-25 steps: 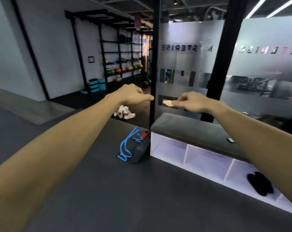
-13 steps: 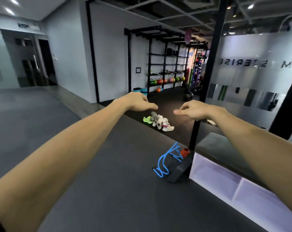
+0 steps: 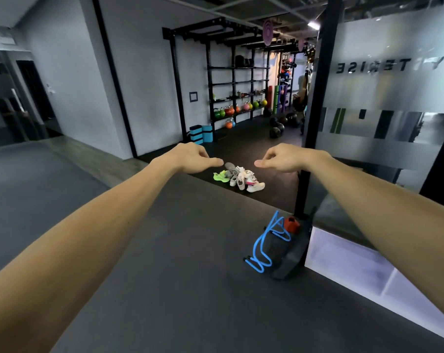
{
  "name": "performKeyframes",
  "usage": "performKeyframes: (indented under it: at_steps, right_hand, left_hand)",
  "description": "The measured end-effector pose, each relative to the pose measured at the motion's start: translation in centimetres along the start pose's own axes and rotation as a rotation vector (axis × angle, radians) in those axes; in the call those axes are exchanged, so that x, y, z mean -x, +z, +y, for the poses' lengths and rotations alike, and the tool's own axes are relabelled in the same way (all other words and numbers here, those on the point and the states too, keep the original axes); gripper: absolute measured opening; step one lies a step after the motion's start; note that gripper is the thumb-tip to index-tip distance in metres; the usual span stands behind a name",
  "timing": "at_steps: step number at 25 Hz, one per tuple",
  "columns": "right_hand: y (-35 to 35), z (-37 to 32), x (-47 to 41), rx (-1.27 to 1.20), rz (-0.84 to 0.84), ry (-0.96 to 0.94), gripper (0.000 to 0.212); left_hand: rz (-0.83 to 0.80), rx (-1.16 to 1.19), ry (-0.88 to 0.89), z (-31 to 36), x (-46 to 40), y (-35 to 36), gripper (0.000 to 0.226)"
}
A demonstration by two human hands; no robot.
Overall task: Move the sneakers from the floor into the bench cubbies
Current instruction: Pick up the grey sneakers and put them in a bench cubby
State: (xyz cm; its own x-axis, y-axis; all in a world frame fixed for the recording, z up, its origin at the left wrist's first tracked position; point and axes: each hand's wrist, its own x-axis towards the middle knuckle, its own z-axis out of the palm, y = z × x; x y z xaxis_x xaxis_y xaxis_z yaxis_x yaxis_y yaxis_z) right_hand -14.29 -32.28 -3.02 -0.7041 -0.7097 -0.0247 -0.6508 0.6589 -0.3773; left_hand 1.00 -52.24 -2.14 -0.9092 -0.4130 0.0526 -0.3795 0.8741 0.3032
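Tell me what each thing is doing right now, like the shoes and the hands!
Sneakers: heaped in a pile on the floor, untouched.
Left hand: held out in the air, fingers loosely curled, holding nothing.
Right hand: held out too, holding nothing.
Bench cubbies: the one in view has no shoes.
Blue cord: lying tangled on the floor beside the bench.
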Motion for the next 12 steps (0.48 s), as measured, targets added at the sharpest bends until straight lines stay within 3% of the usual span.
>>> performKeyframes:
  at_steps: [12]
  right_hand:
    - [-1.4,3.1,-24.6,0.032,0.045,0.058,0.055]
  left_hand:
    - [0.000,0.033,0.080,-7.3,-26.2,0.0,0.060]
